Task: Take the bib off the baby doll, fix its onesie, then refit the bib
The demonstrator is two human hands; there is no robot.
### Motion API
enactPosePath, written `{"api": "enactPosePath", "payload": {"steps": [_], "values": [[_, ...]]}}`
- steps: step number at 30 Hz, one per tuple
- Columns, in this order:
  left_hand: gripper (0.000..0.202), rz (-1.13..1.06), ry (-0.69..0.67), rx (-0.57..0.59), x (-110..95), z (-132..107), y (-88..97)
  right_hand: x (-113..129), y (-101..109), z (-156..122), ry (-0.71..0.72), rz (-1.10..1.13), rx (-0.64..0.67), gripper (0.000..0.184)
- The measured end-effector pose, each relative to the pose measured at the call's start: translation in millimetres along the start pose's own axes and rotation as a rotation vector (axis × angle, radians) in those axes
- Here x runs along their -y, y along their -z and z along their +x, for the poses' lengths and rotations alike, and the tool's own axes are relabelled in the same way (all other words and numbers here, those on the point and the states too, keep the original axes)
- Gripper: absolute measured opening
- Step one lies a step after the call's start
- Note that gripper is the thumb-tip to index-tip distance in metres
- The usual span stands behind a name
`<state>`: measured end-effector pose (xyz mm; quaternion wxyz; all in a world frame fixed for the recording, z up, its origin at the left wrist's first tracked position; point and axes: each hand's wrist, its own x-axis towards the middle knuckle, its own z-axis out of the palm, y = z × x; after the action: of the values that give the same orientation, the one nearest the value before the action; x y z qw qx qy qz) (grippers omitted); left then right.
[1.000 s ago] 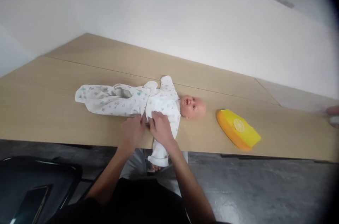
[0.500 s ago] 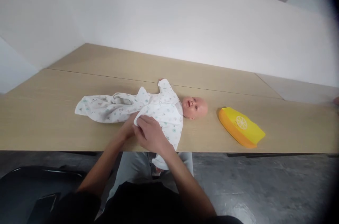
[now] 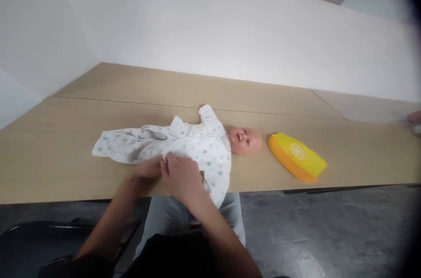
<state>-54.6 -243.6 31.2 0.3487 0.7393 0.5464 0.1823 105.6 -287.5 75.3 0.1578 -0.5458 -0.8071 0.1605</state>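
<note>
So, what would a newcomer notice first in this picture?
First the baby doll in a white printed sleepsuit, lying on its back on the wooden table. The left hand and right hand meet at the garment's near edge. A bright yellow bib lies beyond the doll's head.

You have one view only, from the camera on your head, so no second view shares the scene. It looks forward and down across the near edge of the wooden table (image 3: pixel 66 155), close above it, with your own forearms rising from the bottom of the frame. It faces the white wall (image 3: pixel 197 28) behind the table. The table runs the full width; below its near edge you see grey floor (image 3: pixel 312 234).
</note>
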Motion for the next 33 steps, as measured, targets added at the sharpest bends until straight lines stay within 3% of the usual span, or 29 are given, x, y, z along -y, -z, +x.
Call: {"api": "enactPosePath", "payload": {"steps": [2, 3, 4, 6, 9, 10, 13, 16, 20, 24, 27, 30, 33], "values": [[0.035, -0.168, -0.048, 0.167, -3, -6, 21.9, -20, 6, -15, -0.018, 0.104, -0.026, 0.03], [0.038, -0.248, -0.054, 0.185, -5, -9, 33.1, -31, 8, -25, -0.035, 0.18, -0.048, 0.028], [0.041, -0.304, -0.044, 0.137, -7, -10, 43.2, -42, 9, -35, -0.062, 0.264, -0.081, 0.026], [0.043, -0.323, 0.006, -0.09, -14, -5, 56.9, -64, 9, -60, -0.156, 0.406, -0.165, 0.025], [0.043, -0.146, 0.11, -0.379, -30, 30, 58.1, -93, 8, -99, -0.32, 0.432, -0.228, 0.035], [0.044, -0.039, 0.148, -0.415, -35, 46, 54.9, -101, 7, -111, -0.38, 0.376, -0.201, 0.04], [0.054, 0.092, 0.14, -0.353, -49, 90, 44.1, -118, 4, -144, -0.557, 0.195, 0.03, 0.05], [0.048, 0.098, 0.093, -0.416, -58, 105, 42.0, -120, -8, -162, -0.569, 0.409, 0.152, 0.049], [0.043, 0.124, 0.152, -0.579, -56, 83, 56.2, -105, -35, -159, -0.486, 0.907, 0.0, 0.036], [0.038, 0.212, 0.259, -0.589, -32, 72, 70.1, -90, -48, -141, -0.447, 1.002, -0.145, 0.035], [0.03, 0.318, 0.163, -0.598, -16, 75, 69.7, -98, -37, -131, -0.33, 0.974, -0.096, 0.034], [0.034, 0.393, 0.012, -0.735, -20, 74, 60.3, -136, -9, -132, -0.323, 1.025, -0.006, 0.038], [0.038, 0.458, -0.146, -0.777, -44, 69, 40.5, -208, 34, -148, -0.461, 0.915, -0.239, 0.043]]}}
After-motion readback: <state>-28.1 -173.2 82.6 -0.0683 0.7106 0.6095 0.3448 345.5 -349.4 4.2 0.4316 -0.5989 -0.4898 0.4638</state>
